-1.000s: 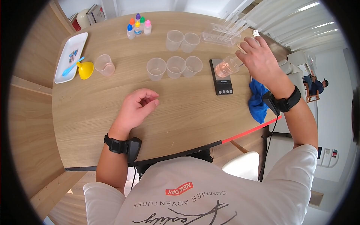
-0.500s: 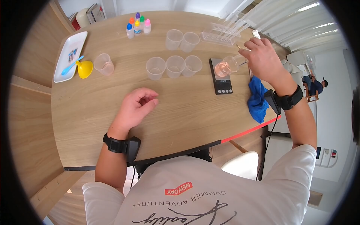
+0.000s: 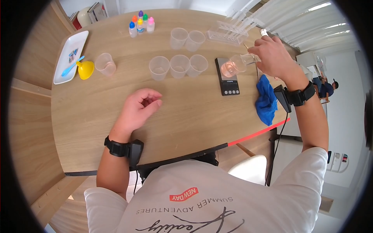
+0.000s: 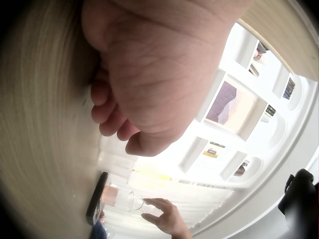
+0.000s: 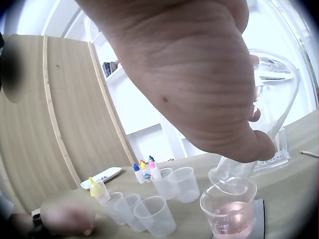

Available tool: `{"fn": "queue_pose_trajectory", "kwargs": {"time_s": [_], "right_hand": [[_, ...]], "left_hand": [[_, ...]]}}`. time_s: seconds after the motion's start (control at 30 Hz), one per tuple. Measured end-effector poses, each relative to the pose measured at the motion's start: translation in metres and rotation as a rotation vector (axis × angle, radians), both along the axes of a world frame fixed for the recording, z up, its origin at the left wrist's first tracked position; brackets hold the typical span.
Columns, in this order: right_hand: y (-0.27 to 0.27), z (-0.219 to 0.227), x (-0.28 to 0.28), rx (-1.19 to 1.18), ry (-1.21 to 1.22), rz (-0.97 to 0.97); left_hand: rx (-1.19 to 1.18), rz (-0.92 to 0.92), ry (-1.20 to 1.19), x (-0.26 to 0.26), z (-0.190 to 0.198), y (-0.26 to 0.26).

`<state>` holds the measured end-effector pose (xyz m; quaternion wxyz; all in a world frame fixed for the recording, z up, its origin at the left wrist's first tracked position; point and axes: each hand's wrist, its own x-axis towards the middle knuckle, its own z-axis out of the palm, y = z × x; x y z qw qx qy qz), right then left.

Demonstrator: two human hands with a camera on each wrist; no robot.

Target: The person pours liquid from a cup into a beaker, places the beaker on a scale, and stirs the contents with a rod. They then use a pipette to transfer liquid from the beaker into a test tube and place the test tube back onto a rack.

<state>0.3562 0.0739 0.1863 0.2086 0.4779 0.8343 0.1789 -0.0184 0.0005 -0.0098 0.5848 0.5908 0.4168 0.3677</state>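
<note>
The right hand (image 3: 276,58) grips a clear glass vessel (image 3: 249,59), tilted with its lip low over a beaker (image 3: 230,67). Pink liquid stands in the beaker, which sits on a black scale (image 3: 230,88). In the right wrist view the vessel's round lip (image 5: 230,182) is at the mouth of the beaker (image 5: 232,219); whether liquid flows cannot be told. On the near left of the table lies the left hand (image 3: 138,108), fingers loosely curled and holding nothing. The left wrist view shows its fingers (image 4: 107,112) bent near the tabletop.
Several clear cups (image 3: 180,66) stand mid-table, and another cup (image 3: 105,65) is further left. A yellow funnel (image 3: 86,70) touches the white tray (image 3: 79,39). Dropper bottles (image 3: 140,27) and a test-tube rack (image 3: 223,33) are at the back. A blue cloth (image 3: 265,101) lies right of the scale.
The right hand has shifted slightly right and towards the body, and more of the glass vessel shows beside its fingers. The left hand has kept its place on the table.
</note>
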Motion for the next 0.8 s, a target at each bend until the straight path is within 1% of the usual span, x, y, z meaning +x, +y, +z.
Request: {"fn": "queue_pose_trajectory", "kwargs": {"time_s": [0.1, 0.27, 0.37, 0.57, 0.8], "right_hand": [[0.002, -0.001, -0.003, -0.003, -0.037, 0.0], [0.002, -0.003, -0.012, 0.018, -0.111, 0.039], [0.002, -0.004, -0.017, 0.015, -0.164, 0.024], [0.003, -0.006, -0.017, 0.036, -0.168, 0.096], [0.006, -0.007, -0.016, 0.024, -0.202, 0.128]], "left_hand": [[-0.011, -0.025, 0.052, -0.001, 0.005, 0.0], [-0.006, -0.023, 0.063, -0.002, 0.006, 0.0], [0.006, -0.022, 0.068, -0.001, 0.008, 0.0], [0.013, -0.02, 0.066, -0.002, 0.006, 0.0], [0.017, -0.023, 0.06, -0.002, 0.005, 0.0]]}}
